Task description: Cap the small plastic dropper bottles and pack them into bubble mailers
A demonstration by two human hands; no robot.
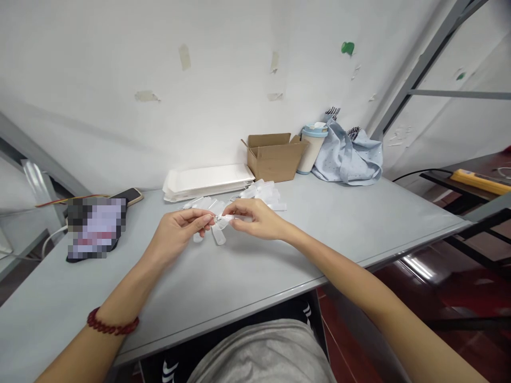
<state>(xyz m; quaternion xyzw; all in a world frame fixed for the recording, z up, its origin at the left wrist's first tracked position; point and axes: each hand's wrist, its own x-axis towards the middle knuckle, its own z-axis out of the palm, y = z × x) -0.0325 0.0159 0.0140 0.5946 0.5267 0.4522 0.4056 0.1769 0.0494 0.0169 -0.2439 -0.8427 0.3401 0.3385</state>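
Over the grey table [255, 271], my left hand [179, 229] and my right hand [257, 219] meet with their fingertips almost touching. The left thumb and fingers pinch a tiny piece that looks metallic, mostly hidden by the fingertips. My right hand is closed on a translucent white plastic piece [227, 218] just beside it. Below the fingertips a similar flat, rounded plastic piece [218, 235] shows; whether it hangs or lies on the table I cannot tell. Behind the hands is a loose pile of translucent plastic pieces [261, 190].
At the wall stand a flat white stack [211, 178], an open cardboard box [279, 162], a lidded cup [311, 151] and a light-blue cloth bag [351, 159]. To the left lie a phone [134, 196] and a blurred-out item [96, 229]. A metal frame [423, 69] rises at right.
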